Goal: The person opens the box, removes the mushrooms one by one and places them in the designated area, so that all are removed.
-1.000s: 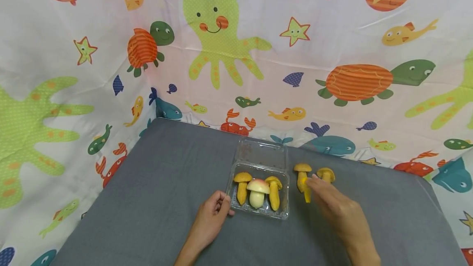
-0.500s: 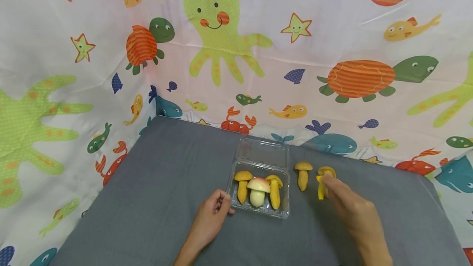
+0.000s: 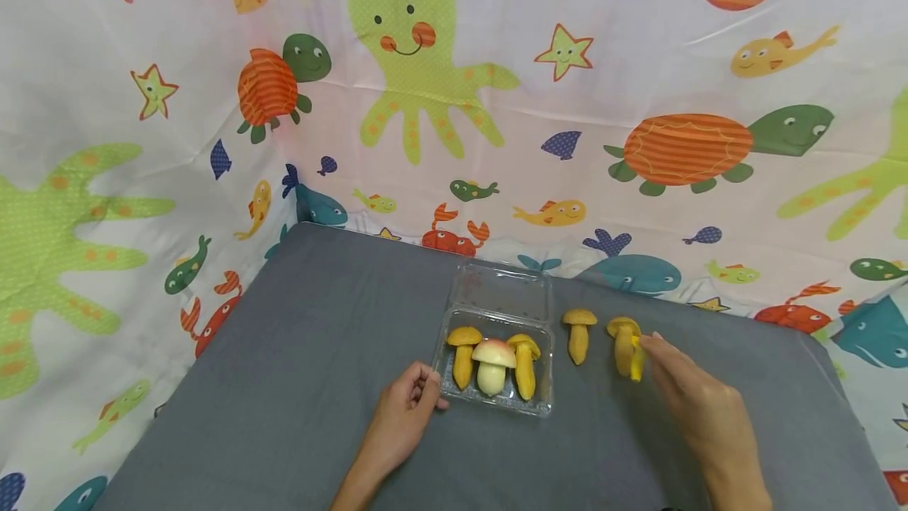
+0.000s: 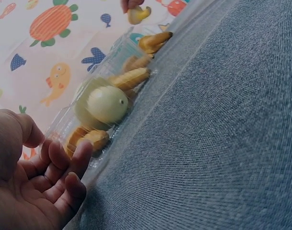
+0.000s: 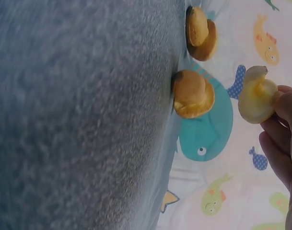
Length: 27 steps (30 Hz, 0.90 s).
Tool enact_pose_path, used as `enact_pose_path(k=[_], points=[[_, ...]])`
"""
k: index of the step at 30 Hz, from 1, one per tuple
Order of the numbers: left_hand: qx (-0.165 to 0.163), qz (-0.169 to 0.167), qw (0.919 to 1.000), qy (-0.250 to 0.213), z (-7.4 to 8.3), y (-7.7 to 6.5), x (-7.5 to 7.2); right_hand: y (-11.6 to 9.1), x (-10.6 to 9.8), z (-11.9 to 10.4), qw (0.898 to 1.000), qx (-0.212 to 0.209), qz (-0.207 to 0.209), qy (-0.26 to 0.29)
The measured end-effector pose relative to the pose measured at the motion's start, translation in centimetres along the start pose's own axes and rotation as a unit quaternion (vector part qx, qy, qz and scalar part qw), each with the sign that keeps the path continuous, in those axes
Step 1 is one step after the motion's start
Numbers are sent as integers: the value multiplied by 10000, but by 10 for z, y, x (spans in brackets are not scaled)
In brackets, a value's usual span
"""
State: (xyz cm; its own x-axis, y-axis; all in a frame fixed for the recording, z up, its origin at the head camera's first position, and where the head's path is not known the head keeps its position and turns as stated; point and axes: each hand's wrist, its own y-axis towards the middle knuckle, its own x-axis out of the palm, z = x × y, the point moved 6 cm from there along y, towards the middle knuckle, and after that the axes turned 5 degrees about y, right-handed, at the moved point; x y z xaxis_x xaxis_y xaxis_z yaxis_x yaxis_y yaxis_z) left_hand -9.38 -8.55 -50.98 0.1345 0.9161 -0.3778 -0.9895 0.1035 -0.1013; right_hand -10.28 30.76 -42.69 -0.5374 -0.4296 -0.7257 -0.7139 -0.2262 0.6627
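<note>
My left hand [image 3: 404, 412] pinches the near left edge of a clear plastic box [image 3: 502, 294], whose lid lies folded back. Inside lie two yellow-brown toy mushrooms [image 3: 463, 361] with a pale, pink-capped mushroom [image 3: 491, 369] between them. To the right, my right hand [image 3: 698, 408] holds a small, curved yellow piece like a toy banana [image 3: 636, 357] between thumb and fingertips. In the right wrist view, the toy banana [image 5: 256, 98] is held up above the cloth, with its dark tip showing.
Two more brown toy mushrooms lie right of the box, one [image 3: 578, 333] closer to it and the other [image 3: 623, 345] partly behind the banana. Grey cloth [image 3: 319, 345] covers the table. A curtain [image 3: 525, 30] printed with sea animals hangs behind and at the left.
My right hand has moved right with the toy banana, from in front of the nearer loose mushroom to the right side of the farther one. My left hand stays at the box.
</note>
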Motion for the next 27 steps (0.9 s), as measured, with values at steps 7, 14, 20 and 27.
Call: enact_pose_path(k=[7,14,20,27], points=[[8,-5,10000,-38,-1,0,0,-4,0,7,9997,29,201,122],[0,-30,10000,-57,-1,0,0,-3,0,10,9998,40,163,94],[1,-4,10000,-58,0,0,-1,-2,1,14,9998,154,-151,31],[-2,18,10000,-29,1,0,-1,-5,4,19,9996,208,-212,26]])
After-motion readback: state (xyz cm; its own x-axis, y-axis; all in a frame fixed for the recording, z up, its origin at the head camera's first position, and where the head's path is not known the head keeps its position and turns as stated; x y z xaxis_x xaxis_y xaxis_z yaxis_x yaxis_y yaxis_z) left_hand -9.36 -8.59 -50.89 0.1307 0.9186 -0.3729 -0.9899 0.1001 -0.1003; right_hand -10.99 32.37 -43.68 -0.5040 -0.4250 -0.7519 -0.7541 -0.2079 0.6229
